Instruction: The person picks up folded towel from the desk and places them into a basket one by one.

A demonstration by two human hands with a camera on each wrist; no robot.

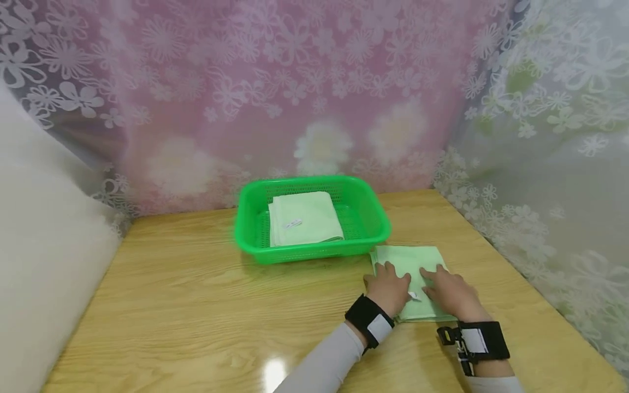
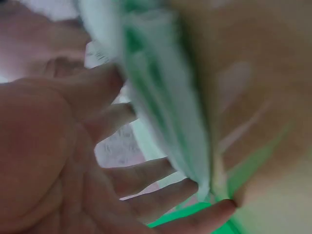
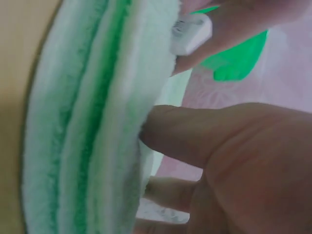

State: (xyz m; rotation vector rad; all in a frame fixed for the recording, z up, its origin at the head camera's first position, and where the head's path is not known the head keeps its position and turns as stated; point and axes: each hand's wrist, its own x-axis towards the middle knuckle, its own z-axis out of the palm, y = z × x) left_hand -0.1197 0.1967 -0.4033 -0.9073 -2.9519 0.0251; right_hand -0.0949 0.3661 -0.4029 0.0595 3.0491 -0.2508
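A folded pale green towel [image 1: 408,255] lies on the table at the right, just in front of the basket. On its left part rests my left hand [image 1: 388,289], fingers spread, the outer ones reaching past the towel's side edge. My right hand [image 1: 453,295] touches the top of the towel on the right with its fingertips, the fingers loosely bent. Between the hands a small white label [image 1: 414,296] shows. In the right wrist view the towel's side [image 3: 97,122] reveals several stacked layers, and the thumb [image 3: 180,134] presses against its upper face.
A green plastic basket [image 1: 314,252] stands at the back middle of the wooden table [image 1: 196,305]. Inside it lies another folded pale green towel [image 1: 309,215] with a white label. Floral curtains [image 1: 295,98] hang behind and at the right; a white surface [image 1: 44,245] borders the left side.
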